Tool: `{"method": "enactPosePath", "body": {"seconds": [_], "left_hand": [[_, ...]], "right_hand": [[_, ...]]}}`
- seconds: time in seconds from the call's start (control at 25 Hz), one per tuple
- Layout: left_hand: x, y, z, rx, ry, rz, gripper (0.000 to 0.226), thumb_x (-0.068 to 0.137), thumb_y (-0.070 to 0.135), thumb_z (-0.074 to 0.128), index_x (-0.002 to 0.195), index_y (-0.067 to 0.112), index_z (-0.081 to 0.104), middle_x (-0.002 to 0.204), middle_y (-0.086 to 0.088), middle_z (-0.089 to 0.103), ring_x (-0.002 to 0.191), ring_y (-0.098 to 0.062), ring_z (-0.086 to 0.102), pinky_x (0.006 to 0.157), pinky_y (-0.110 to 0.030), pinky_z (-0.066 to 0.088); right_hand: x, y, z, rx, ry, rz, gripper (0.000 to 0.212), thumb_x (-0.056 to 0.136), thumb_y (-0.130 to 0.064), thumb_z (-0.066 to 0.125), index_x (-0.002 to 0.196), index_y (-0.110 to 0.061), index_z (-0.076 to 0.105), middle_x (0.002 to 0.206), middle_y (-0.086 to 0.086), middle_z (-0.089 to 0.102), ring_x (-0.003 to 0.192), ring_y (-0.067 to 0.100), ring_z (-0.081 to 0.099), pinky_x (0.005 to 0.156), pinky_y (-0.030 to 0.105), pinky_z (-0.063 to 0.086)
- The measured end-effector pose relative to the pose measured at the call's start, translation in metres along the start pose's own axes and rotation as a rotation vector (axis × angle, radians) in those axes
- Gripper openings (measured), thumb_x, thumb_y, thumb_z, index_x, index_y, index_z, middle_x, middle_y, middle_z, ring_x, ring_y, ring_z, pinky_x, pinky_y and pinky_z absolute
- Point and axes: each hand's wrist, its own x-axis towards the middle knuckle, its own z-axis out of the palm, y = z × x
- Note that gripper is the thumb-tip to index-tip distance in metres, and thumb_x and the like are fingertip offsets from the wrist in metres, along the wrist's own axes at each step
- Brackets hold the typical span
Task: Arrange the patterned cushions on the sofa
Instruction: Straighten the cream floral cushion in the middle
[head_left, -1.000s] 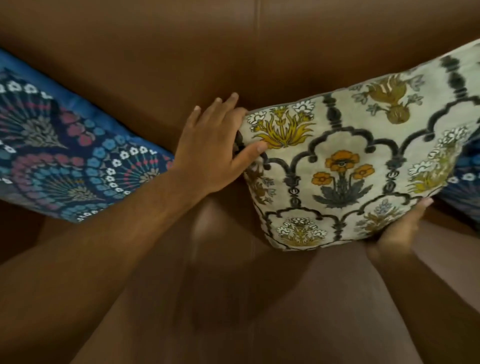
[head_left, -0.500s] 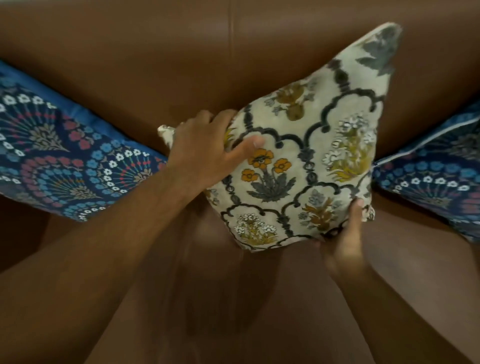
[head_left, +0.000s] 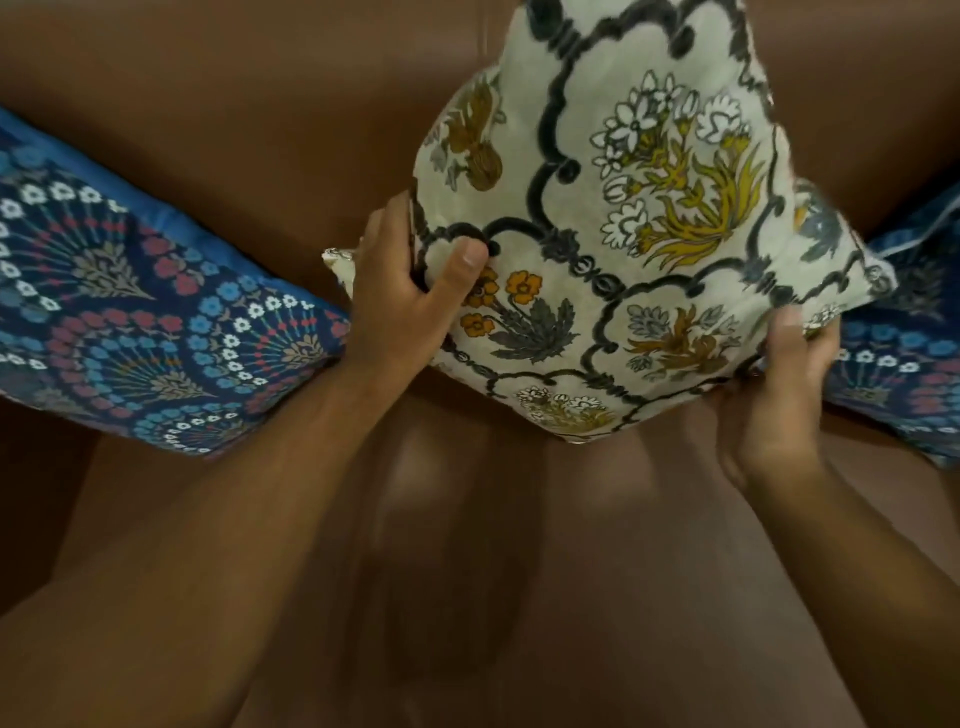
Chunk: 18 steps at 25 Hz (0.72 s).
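Cream cushion with floral print stands on a corner like a diamond, low tip on or just above the sofa seat, top running out of frame against the backrest. Left hand clamps the cushion's left side, thumb pressed into the front face, fingers wrapped behind; a small fabric tip pokes out left of the hand. Right hand pinches the cushion's lower right edge, thumb on front, fingers under and behind. Both closed on fabric, not loose. Left blue cushion leans on the backrest left of the cream cushion, near but seemingly not touching it; the left forearm crosses its lower corner. Right blue cushion sits right of the cream cushion, tucked partly behind its right corner; contact likely, can't confirm. Step in hand, judged: seating the cream cushion between the two blues. To do it well: decide diamond or square; if square, rotate so a flat edge meets the seat, then push the back into the backrest. Keep both grips until it rests, soft filling will slump. Centre it between the blue ones, avoid shoving the right blue one sideways. Release thumbs last, pat the dents out.
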Motion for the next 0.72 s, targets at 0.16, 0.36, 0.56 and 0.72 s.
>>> {"method": "enactPosePath", "body": {"seconds": [0.16,0.36,0.56,0.72], "left_hand": [[-0.004,-0.008,0.003,0.187,0.009,0.021,0.092,0.079,0.091,0.038,0.128,0.016,0.057,0.117,-0.004,0.06,0.113,-0.024,0.058,0.098,-0.056,0.048],[-0.007,-0.012,-0.005,0.207,0.233,0.195,0.078,0.086,0.084,0.041,0.12,0.015,0.052,0.108,0.0,0.055,0.103,-0.025,0.057,0.094,-0.066,0.046],[0.0,-0.018,-0.009,0.342,0.137,0.143,0.106,0.079,0.093,0.027,0.137,0.007,0.05,0.125,-0.003,0.057,0.123,-0.028,0.054,0.118,-0.068,0.024],[-0.005,-0.021,-0.012,0.381,0.138,0.164,0.11,0.076,0.096,0.027,0.143,0.011,0.045,0.135,-0.007,0.058,0.133,-0.027,0.05,0.124,-0.064,0.012]], "right_hand": [[0.008,0.025,-0.01,-0.129,-0.073,0.01,0.104,0.091,-0.054,0.061,0.171,-0.029,0.0,0.175,0.002,0.033,0.158,0.026,0.039,0.128,0.06,0.033],[-0.004,0.051,0.002,-0.109,-0.157,0.027,0.106,0.086,-0.054,0.064,0.171,-0.028,0.006,0.174,0.003,0.035,0.159,0.025,0.038,0.128,0.06,0.032],[0.0,0.064,0.01,-0.088,-0.154,0.058,0.097,0.094,-0.045,0.057,0.171,-0.025,0.001,0.176,0.003,0.03,0.16,0.024,0.035,0.13,0.056,0.031],[-0.002,0.068,0.002,-0.092,-0.154,0.135,0.113,0.079,-0.061,0.068,0.17,-0.038,0.005,0.172,-0.002,0.039,0.154,0.024,0.045,0.123,0.059,0.04]]}}
